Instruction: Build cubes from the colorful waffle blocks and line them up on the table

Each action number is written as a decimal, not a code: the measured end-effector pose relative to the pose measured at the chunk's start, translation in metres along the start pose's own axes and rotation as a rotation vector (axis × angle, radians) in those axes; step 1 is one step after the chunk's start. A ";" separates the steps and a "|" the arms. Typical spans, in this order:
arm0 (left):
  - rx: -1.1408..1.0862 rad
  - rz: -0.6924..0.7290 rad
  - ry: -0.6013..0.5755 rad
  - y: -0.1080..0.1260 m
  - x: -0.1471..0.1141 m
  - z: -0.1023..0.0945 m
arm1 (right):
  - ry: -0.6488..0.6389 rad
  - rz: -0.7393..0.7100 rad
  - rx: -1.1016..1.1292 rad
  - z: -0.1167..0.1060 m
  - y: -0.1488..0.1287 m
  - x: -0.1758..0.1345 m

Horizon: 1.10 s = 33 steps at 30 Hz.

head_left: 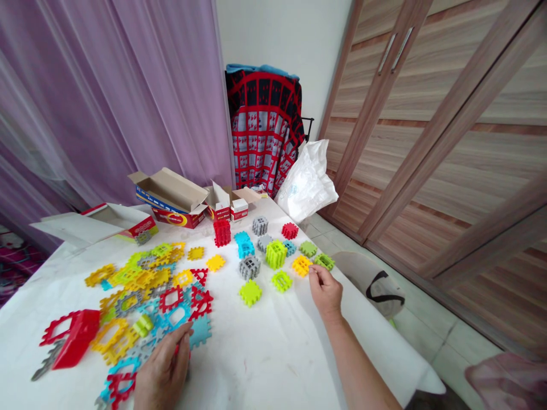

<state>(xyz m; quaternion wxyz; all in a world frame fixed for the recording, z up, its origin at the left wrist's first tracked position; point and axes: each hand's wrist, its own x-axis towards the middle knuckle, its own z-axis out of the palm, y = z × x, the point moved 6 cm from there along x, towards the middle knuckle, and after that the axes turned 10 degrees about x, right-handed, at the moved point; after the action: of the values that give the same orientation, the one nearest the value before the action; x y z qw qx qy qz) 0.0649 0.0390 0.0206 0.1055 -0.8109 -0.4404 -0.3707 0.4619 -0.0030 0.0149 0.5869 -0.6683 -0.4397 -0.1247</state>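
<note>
My right hand [326,291] is at the table's right side, its fingers pinched at the edge of a yellow interlocking window panel [301,265]. Beside it lie a green window panel [324,261], a flat green panel [307,249] and another green window panel [282,281]. At the lower left, my left hand [164,367] is closed, thumb and fingers together, over the near edge of a spread of panels. A blue panel [200,331] lies just past its fingertips. A bit of red shows by its palm, but what it holds is hidden.
Stacks of green panels [276,254], grey panels [249,267] and red panels [221,233] stand mid-table. A red roof piece [79,340] lies at left. Opened boxes [171,192] line the back. A white plastic bag [306,182] hangs at the far right corner.
</note>
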 end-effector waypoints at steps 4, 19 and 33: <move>-0.014 -0.039 0.002 0.001 -0.001 0.000 | -0.121 -0.094 0.079 0.017 -0.024 -0.015; -0.026 -0.078 0.022 0.000 -0.005 -0.002 | -0.548 0.176 -0.206 0.044 -0.027 -0.057; -0.070 -0.100 0.008 -0.004 -0.005 0.001 | -0.434 0.368 -0.207 0.031 0.011 -0.038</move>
<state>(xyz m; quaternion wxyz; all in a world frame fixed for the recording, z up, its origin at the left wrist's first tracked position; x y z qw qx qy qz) 0.0604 0.0385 0.0161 0.0601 -0.7895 -0.4670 -0.3937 0.4368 0.0083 -0.0272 0.4208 -0.8039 -0.4115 0.0855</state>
